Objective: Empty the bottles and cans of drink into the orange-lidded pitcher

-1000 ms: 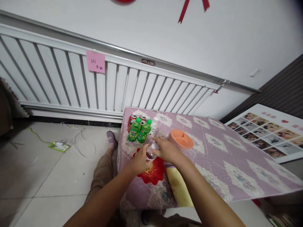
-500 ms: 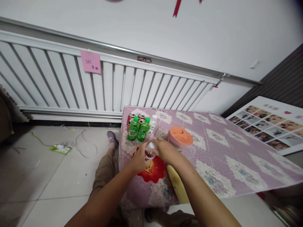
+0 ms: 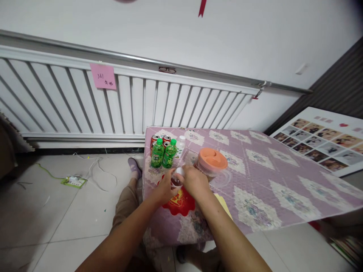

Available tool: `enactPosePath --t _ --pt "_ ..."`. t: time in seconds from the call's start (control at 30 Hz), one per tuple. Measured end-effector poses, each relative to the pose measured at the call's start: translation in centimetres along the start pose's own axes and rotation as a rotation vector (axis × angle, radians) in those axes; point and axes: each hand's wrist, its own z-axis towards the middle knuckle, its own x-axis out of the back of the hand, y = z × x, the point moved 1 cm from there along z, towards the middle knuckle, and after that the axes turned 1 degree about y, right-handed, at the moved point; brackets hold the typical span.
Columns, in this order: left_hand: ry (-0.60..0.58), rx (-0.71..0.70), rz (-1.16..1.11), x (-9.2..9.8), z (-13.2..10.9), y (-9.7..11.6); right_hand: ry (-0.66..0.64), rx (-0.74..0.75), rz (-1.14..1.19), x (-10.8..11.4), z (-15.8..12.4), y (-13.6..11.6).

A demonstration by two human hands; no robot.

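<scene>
Left hand (image 3: pixel 165 190) gripped the bottle (image 3: pixel 176 182) from eight o'clock, right hand (image 3: pixel 195 180) its cap (image 3: pixel 179 171) from three; probably light and squeezable, it suited mid-body holding.

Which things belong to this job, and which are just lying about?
Seemingly in use:
- clear plastic bottle with white cap, between left hand and right hand
- perhaps red scalloped mat beneath

Seemingly lying about:
- two green plastic bottles
- round orange-lidded container

Green bottles (image 3: pixel 169 155) blocking ahead, tub (image 3: pixel 212 161) (lidded) close rightward, open cloth (image 3: pixel 256 177) beyond.
</scene>
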Motion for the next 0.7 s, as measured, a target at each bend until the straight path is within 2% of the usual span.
enactPosePath --t 0.13,0.23,0.57,0.7 --pt "0.035 -0.011 -0.027 -0.4 -0.2 -0.7 0.039 0.116 0.207 -0.6 0.3 1.3" --pt "0.052 -0.023 -0.027 -0.4 -0.3 -1.0 0.038 0.149 0.294 -1.6 0.5 1.9" --pt "0.006 -0.069 -0.076 -0.4 0.0 -1.1 0.142 0.009 0.407 -3.7 -0.5 1.0" --pt "0.010 -0.037 -0.036 -0.1 -0.1 -0.8 0.302 0.055 0.645 -5.4 -2.6 2.8"
